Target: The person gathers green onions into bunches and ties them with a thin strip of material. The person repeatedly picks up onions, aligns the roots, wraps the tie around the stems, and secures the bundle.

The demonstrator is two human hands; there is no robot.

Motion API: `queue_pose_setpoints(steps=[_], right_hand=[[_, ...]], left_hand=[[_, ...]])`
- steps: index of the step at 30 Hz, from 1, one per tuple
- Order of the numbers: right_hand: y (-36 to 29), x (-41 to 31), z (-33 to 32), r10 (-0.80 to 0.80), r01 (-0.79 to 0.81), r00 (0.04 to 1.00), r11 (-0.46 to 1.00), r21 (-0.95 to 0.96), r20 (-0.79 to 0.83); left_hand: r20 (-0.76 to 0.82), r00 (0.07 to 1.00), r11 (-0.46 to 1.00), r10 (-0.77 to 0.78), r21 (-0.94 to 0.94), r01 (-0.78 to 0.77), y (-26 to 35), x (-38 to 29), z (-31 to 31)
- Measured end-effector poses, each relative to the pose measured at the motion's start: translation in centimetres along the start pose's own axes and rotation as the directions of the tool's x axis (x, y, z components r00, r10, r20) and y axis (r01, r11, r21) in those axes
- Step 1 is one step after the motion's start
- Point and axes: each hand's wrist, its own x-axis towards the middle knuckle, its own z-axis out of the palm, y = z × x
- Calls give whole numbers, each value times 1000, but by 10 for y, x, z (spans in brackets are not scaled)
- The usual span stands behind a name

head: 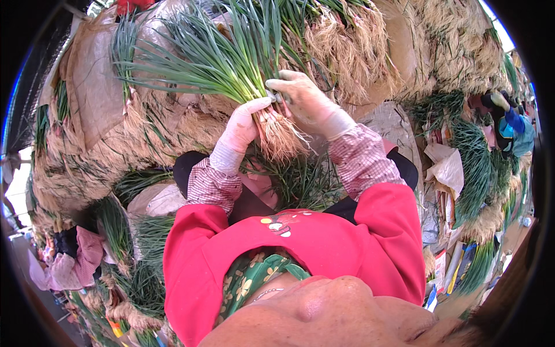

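Observation:
My left hand [245,123], in a thin pale glove, is wrapped around the pale stems of a bunch of green onions [236,71]. The long green leaves fan up and to the left, while the tan, stringy roots [281,138] hang below my grip. My right hand [299,96], also gloved, touches the bunch's right side, its thumb and fingers pinched at a stem near the left thumb. Part of the stems is hidden behind my fingers. Loose green leaves [305,180] lie in front of my lap.
A long heap of rooted onions [347,52] stretches across the far side, partly under brown sheeting [97,82]. A small bunch [125,56] lies at its left. More onions [472,165] are piled at right, near a person in blue [518,130]. Another person's checked sleeve [89,256] shows at left.

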Motion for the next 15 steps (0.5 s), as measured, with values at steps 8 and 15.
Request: queue_pose_setpoints(steps=[8, 15], right_hand=[[-3, -1, -55, -101, 116, 988, 985, 128, -120], [2, 27, -17, -347, 275, 930, 451, -850, 116]], left_hand=[[-78, 994, 997, 70, -28, -73, 10, -8, -7], [-44, 999, 977, 28, 214, -18, -10, 0, -5]])
